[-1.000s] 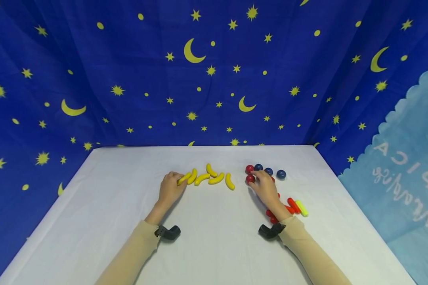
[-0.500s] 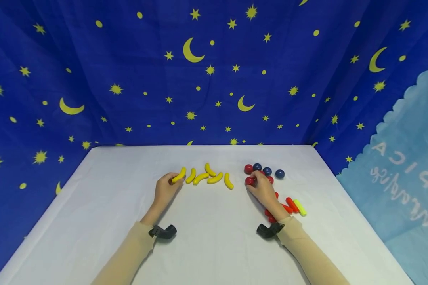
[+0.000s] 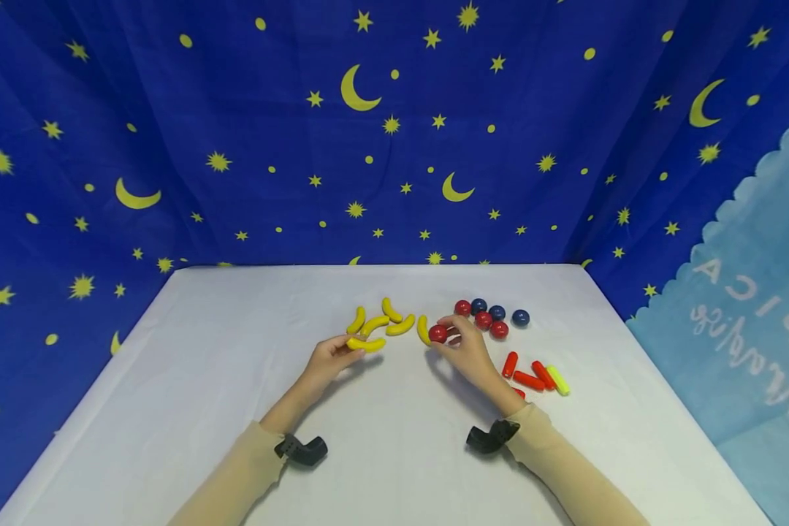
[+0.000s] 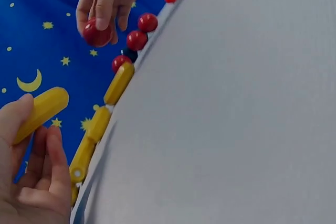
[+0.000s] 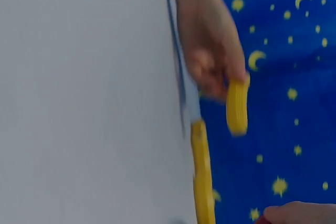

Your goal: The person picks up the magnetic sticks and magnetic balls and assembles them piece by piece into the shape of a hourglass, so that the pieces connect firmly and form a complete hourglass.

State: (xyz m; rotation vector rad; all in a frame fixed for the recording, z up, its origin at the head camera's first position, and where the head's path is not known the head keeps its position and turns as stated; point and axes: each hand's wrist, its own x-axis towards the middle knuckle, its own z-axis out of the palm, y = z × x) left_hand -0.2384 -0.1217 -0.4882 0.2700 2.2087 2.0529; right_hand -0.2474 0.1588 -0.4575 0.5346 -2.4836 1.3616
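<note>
My left hand (image 3: 326,365) pinches a toy banana (image 3: 367,345) between thumb and fingers, held above the table. In the left wrist view the same banana (image 4: 44,111) sticks out past the thumb. My right hand (image 3: 468,356) grips a red ball (image 3: 437,334) at its fingertips, beside the rightmost of the lying bananas (image 3: 424,330). Several more toy bananas (image 3: 401,325) lie just beyond the left hand. In the right wrist view only a bit of the right hand (image 5: 304,213) shows, at the bottom edge.
Behind the right hand sit three red balls (image 3: 483,321) and three dark blue balls (image 3: 521,318). Red sticks (image 3: 529,380) and one yellow-green stick (image 3: 557,380) lie to its right, partly covered by the forearm. A star-patterned curtain (image 3: 394,146) stands behind the white table (image 3: 381,453).
My left hand has lifted the banana away from the row's left end and carried it right and nearer me. My right hand has taken a red ball from the group and moved left.
</note>
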